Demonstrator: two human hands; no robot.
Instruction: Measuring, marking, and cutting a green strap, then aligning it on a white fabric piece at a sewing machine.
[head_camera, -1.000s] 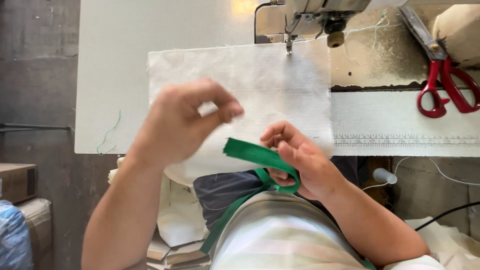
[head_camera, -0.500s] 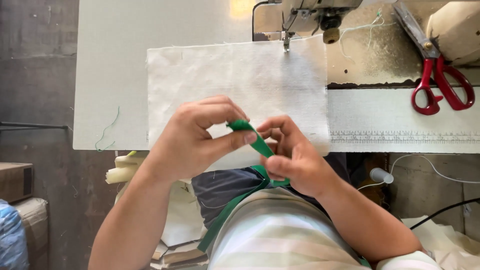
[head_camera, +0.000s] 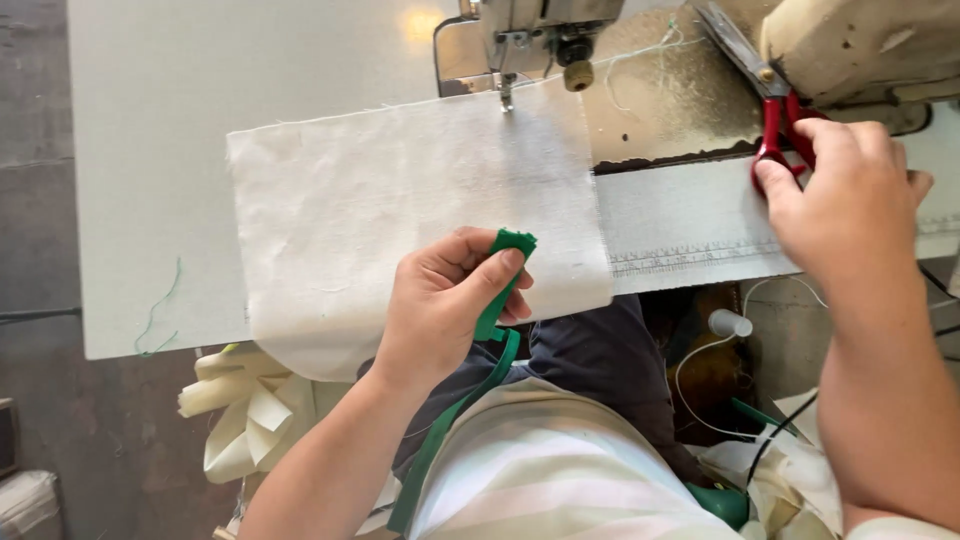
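Observation:
My left hand (head_camera: 450, 300) pinches the folded end of a green ribbon (head_camera: 505, 262) over the near edge of a white fabric piece (head_camera: 400, 200). The ribbon's tail runs down across my lap. My right hand (head_camera: 850, 195) has reached to the right and closes around the red handles of the scissors (head_camera: 778, 125) lying on the sewing table. The fabric's far edge lies under the needle of the sewing machine (head_camera: 545, 30).
The white sewing table (head_camera: 160, 150) holds a ruled strip (head_camera: 690, 255) along its front edge at the right. A cream machine body (head_camera: 860, 45) sits at the far right. Pale fabric scraps (head_camera: 245, 410) hang below the table at the left; cables (head_camera: 760, 440) at the right.
My right hand let go of the green ribbon and moved up right to the scissors. My left hand now holds the folded ribbon end alone.

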